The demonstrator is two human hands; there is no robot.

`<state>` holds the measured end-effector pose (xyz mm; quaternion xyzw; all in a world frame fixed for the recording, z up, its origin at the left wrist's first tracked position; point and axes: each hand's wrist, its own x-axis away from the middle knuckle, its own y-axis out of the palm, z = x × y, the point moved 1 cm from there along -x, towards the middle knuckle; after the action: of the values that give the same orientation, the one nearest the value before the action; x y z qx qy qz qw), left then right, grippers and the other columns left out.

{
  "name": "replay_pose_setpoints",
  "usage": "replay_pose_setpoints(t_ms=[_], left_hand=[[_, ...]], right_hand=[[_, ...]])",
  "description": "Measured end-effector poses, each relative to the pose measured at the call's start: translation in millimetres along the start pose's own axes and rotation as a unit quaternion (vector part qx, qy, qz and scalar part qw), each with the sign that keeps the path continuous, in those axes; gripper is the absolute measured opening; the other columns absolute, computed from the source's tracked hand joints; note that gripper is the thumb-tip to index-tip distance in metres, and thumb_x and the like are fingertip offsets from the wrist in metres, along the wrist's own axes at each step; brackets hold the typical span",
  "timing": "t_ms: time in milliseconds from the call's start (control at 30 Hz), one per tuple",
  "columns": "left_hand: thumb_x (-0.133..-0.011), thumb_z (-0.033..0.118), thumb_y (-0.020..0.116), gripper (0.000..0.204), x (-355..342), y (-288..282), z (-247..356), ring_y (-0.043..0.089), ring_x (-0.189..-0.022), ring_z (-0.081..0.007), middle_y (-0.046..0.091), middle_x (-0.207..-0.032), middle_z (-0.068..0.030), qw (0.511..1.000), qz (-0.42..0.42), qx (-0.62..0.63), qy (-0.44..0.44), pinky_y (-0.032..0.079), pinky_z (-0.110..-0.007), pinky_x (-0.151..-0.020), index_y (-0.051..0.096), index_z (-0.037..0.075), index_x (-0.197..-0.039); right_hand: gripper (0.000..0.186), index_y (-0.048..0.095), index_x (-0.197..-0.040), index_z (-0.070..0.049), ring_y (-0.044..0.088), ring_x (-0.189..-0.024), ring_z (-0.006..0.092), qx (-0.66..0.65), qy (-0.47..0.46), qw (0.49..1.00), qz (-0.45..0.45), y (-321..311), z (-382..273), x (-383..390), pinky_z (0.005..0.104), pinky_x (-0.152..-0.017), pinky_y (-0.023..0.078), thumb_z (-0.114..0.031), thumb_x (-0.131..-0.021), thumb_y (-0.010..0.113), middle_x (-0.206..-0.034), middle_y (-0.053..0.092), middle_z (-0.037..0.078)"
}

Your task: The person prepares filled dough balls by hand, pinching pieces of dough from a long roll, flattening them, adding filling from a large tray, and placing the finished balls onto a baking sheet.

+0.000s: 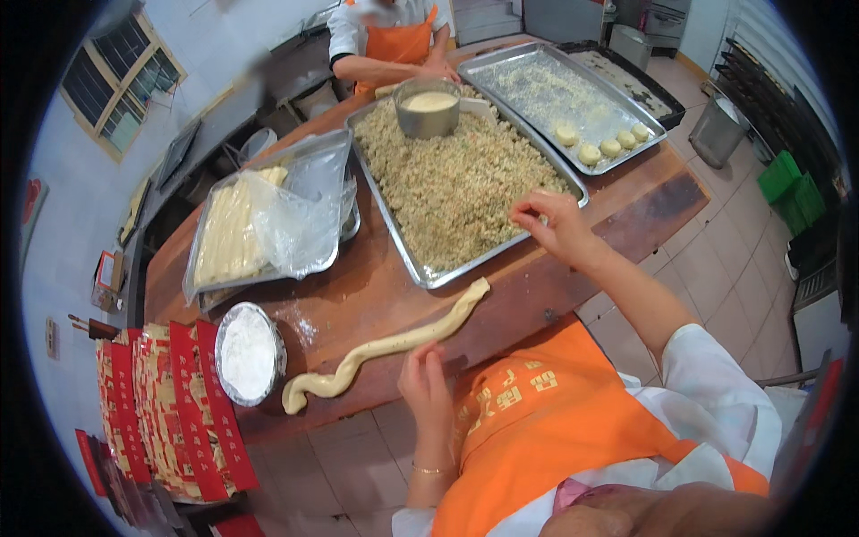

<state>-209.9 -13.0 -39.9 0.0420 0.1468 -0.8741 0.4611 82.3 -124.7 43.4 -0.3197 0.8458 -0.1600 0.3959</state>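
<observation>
A long, wavy rope of pale dough point(385, 347) lies along the near edge of the wooden table. Beside its middle is my left hand point(426, 385), fingers stretched out, nothing seen in it. My right hand point(557, 225) is raised over the near right rim of a metal tray point(420, 274), its fingers curled toward the thumb. Whatever they may pinch is too small to make out. Crumbly, greenish-beige filling point(474, 179) fills that tray. A round metal container point(429, 123) with something pale inside stands on the filling at its far end.
Left are dough strips point(234, 228) under plastic film point(291, 219) on a tray, and a bowl of white flour point(249, 353). Red printed packaging point(174, 403) stands lower left. A floured tray point(555, 85) holds several dough balls point(611, 148). A co-worker in an orange apron point(398, 43) works opposite.
</observation>
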Motion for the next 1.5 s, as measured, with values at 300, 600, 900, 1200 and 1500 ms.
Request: replay_pose_setpoints(t_ms=[300, 600, 900, 1200, 1500], left_hand=[[-0.083, 0.014, 0.073, 0.038, -37, 36, -6, 0.055, -0.106, -0.0368, 0.060, -0.114, -0.0166, 0.920, -0.086, -0.321, 0.209, 0.042, -0.046, -0.095, 0.062, -0.001, -0.116], [-0.077, 0.006, 0.074, 0.031, -48, 62, -39, 0.055, -0.104, -0.0332, 0.060, -0.108, -0.0130, 0.915, -0.123, -0.347, 0.166, 0.039, -0.046, -0.091, 0.061, 0.004, -0.105], [-0.080, 0.008, 0.070, 0.029, -43, 54, -39, 0.057, -0.108, -0.0302, 0.063, -0.111, -0.0131, 0.915, -0.148, -0.313, 0.208, 0.034, -0.047, -0.100, 0.060, 0.006, -0.107], [-0.082, 0.007, 0.058, 0.005, -48, 59, -55, 0.055, -0.096, -0.0280, 0.056, -0.092, -0.0112, 0.855, -0.127, -0.405, 0.299, 0.036, -0.044, -0.095, 0.057, 0.005, -0.087], [-0.082, 0.014, 0.058, 0.023, -44, 78, -55, 0.050, -0.112, -0.0361, 0.054, -0.115, -0.0184, 0.816, -0.138, -0.479, 0.294, 0.029, -0.051, -0.107, 0.058, 0.000, -0.099]], right_hand=[[0.014, 0.068, -0.096, -0.006, 0.067, -0.084, 0.0321, 0.289, -0.052, 0.955, -0.046, 27, 25, -6, 0.0431, -0.077, 0.053, -0.003, -0.082, 0.065, -0.099, 0.068, 0.015], [0.033, 0.063, -0.113, -0.005, 0.059, -0.104, 0.0353, 0.072, -0.110, 0.963, -0.236, 65, -5, 43, 0.0444, -0.091, 0.048, -0.009, -0.081, 0.066, -0.104, 0.064, 0.015], [0.027, 0.062, -0.101, -0.001, 0.062, -0.093, 0.0415, 0.066, -0.021, 0.951, -0.300, 94, -7, 72, 0.0491, -0.081, 0.050, -0.024, -0.088, 0.066, -0.093, 0.064, 0.021], [0.023, 0.061, -0.093, 0.000, 0.065, -0.081, 0.0442, 0.077, 0.043, 0.928, -0.363, 104, -15, 69, 0.0510, -0.073, 0.052, -0.023, -0.090, 0.059, -0.086, 0.067, 0.024], [0.024, 0.063, -0.089, -0.001, 0.066, -0.071, 0.0386, -0.066, 0.116, 0.898, -0.420, 98, -2, 81, 0.0459, -0.065, 0.052, -0.023, -0.091, 0.054, -0.081, 0.068, 0.022]])
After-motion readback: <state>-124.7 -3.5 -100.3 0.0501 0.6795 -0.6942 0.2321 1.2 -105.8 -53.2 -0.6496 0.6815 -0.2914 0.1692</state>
